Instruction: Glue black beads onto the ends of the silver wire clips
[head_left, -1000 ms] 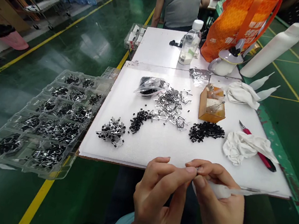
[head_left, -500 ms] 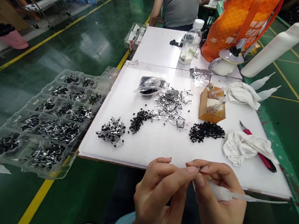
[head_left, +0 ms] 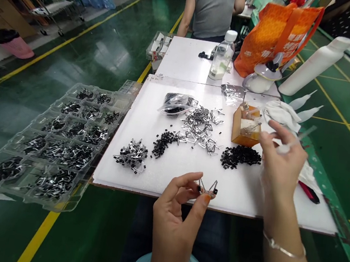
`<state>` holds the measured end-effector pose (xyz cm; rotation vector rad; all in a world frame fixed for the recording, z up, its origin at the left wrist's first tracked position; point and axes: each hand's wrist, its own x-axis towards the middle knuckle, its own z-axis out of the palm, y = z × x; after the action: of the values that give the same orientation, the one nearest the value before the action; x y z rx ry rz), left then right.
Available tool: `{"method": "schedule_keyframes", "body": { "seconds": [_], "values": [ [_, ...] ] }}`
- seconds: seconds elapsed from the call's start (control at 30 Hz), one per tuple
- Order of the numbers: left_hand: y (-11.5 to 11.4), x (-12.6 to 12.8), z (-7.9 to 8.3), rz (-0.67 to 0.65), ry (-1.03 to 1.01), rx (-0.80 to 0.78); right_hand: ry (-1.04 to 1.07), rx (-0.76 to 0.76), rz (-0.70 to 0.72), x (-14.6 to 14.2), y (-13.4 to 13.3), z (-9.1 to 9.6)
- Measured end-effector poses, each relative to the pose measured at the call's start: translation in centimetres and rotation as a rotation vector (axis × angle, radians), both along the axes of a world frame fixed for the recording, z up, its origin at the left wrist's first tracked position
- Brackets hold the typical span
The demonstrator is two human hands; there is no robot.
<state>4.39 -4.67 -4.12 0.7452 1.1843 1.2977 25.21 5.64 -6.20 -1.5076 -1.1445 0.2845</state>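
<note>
My left hand (head_left: 177, 215) pinches a small bent metal wire frame (head_left: 207, 191) between thumb and fingertips, just above the table's near edge. The frame's two thin arms point up in a V, and black caps sit at its sides. Raised over the right part of the table, my right hand (head_left: 282, 162) is closed around a translucent white plastic dropper (head_left: 285, 148), whose thin tip sticks out to the upper right. Its thumb and index finger are beside an orange-brown open box (head_left: 239, 136) with small glass bottles in it. A pile of black caps (head_left: 240, 157) lies below the box.
Loose wire frames (head_left: 199, 125), more black caps (head_left: 163, 143), capped frames (head_left: 131, 155) and a plastic bag (head_left: 176, 104) lie on the white table. A compartment tray (head_left: 27, 172) of parts stands left. Behind are a bottle (head_left: 222, 57), an orange bag (head_left: 271, 36) and a person (head_left: 213, 11).
My hands have parted. The right hand moved up and right to beside the box with the dropper, while the left stays low, now showing the wire frame in its pinch.
</note>
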Motion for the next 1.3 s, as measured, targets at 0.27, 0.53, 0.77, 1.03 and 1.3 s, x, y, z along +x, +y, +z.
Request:
{"method": "schedule_keyframes", "body": {
  "seconds": [0.27, 0.53, 0.77, 1.03, 1.3],
  "values": [
    [-0.4, 0.0, 0.8, 0.136, 0.114, 0.078, -0.341, -0.035, -0.016, 1.9, 3.0, 1.8],
    [-0.4, 0.8, 1.4, 0.207, 0.162, 0.204, 0.335, 0.152, 0.060, -3.1, -5.3, 4.7],
    [-0.4, 0.3, 1.1, 0.136, 0.222, 0.274, 0.517, 0.111, 0.236, -4.4, -8.2, 4.5],
    [-0.5, 0.9, 1.3, 0.204, 0.186, 0.237, 0.385, 0.355, 0.008, -3.2, -5.6, 3.9],
    [-0.9, 0.9, 0.7, 0.224, 0.248, 0.284, -0.230, 0.265, -0.265, 2.3, 1.4, 2.2]
  ]
}}
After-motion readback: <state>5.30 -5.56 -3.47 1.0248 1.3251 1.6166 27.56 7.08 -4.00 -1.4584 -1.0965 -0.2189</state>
